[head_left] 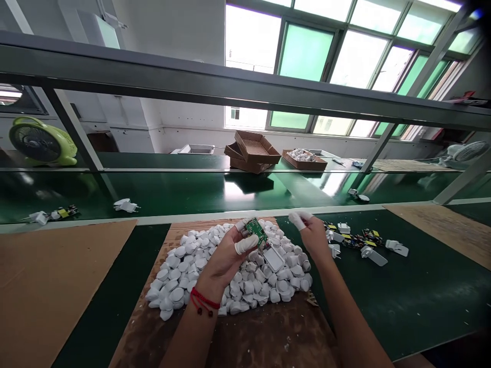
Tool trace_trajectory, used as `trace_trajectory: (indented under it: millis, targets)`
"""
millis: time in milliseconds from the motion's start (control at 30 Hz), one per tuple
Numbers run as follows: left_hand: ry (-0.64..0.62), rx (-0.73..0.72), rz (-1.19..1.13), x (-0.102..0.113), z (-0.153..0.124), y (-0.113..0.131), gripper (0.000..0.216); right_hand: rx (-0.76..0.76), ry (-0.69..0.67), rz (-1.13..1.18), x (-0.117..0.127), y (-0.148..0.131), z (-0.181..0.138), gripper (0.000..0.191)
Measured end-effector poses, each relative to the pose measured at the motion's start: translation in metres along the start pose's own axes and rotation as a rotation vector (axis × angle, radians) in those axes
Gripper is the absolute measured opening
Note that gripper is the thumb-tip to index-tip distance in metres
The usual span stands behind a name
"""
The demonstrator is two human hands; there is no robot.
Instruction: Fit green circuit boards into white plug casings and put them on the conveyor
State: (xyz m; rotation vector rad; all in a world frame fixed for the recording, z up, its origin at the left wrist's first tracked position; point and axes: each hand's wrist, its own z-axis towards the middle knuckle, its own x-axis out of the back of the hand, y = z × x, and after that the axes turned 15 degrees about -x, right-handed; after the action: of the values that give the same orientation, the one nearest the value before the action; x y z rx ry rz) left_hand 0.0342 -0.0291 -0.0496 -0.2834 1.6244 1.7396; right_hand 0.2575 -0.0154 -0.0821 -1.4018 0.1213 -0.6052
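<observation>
Fingertips of my left hand (226, 258) clamp on a green circuit board (256, 230), a white casing (273, 258) just below it, above the pile of white caps (184, 266). My right hand (312, 235) hovers beside it, fingers loose and apart, gripping nothing.

**No Writing Legible at the Workstation**

No text, label, brand or number can be read. Any print on the held green board (255, 228) is too small to make out, and the loose boards (355, 239) at right show only blurred yellow patches.
</observation>
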Motion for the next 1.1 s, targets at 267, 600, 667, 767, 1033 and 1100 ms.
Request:
trace_trajectory:
  millis: [267,600,667,767,1033,1100]
  targets:
    - [-0.067,-0.046,0.015,-0.008,-0.004,0.004,0.056,0.040,-0.330,0.603,-0.012,-0.032,-0.042,0.026]
    - [-0.231,-0.123,0.097,-0.007,-0.006,0.004,0.057,0.287,-0.450,0.486,-0.030,-0.034,-0.057,0.013]
    - [-0.263,-0.166,0.121,-0.006,-0.005,0.004,0.057,0.363,-0.420,0.438,-0.028,-0.033,-0.056,0.014]
    - [-0.333,-0.226,0.159,-0.003,-0.003,0.005,0.061,0.446,-0.394,0.405,-0.027,-0.032,-0.056,0.019]
    - [-0.378,-0.266,0.307,0.009,0.000,0.003,0.069,0.197,-0.573,0.501,-0.033,-0.038,-0.061,0.049]
    - [-0.424,-0.240,0.325,0.011,0.000,0.004,0.068,0.138,-0.708,0.480,-0.032,-0.039,-0.063,0.060]
